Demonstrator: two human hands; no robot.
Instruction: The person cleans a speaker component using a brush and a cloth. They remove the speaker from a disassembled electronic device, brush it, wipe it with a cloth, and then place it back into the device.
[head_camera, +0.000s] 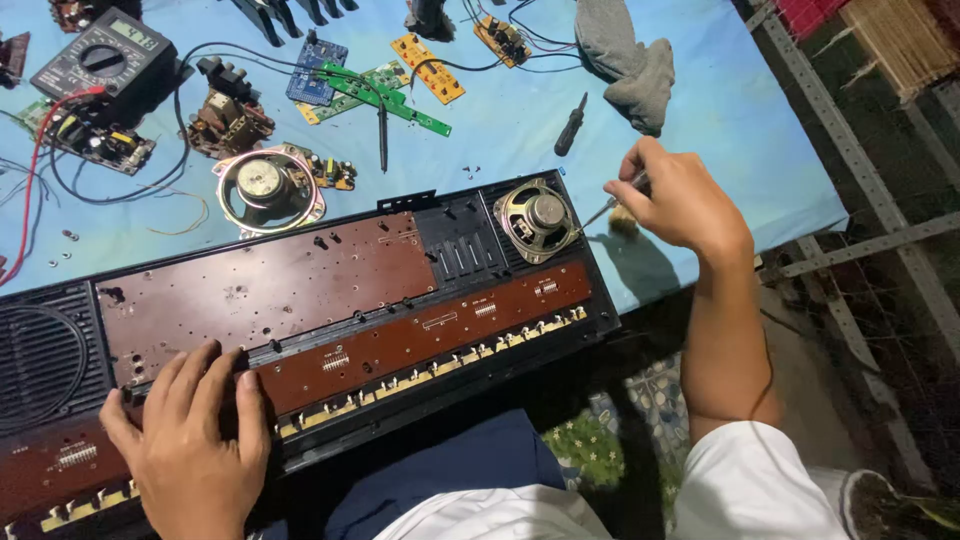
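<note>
Head view: an opened keyboard case (300, 330) is being laid across the lap and the table edge, its brown circuit boards (260, 290) being shown face up. The left hand (190, 440) is being pressed flat on the case at seven o'clock, fingers spread over the lower board and the row of pale key contacts (430, 375). At two o'clock the right hand (685, 200) is being closed around a screwdriver (612, 205), the handle being pinched between fingers and thumb, the thin shaft being pointed toward the round speaker (537, 220) that is being seated in the case's far right corner; whether the tip is touching the speaker cannot be told. A blue cloth-covered table (720, 110) is being shown behind the case. At eleven o'clock a loose speaker (265, 185) is being seen lying just beyond the case, with a multimeter (105, 55) farther off at ten o'clock, its red lead (35, 160) trailing down. At twelve o'clock green boards (385, 95) and a second black screwdriver (571, 125) are lying, and a grey rag (625, 55) is being seen at one o'clock.
</note>
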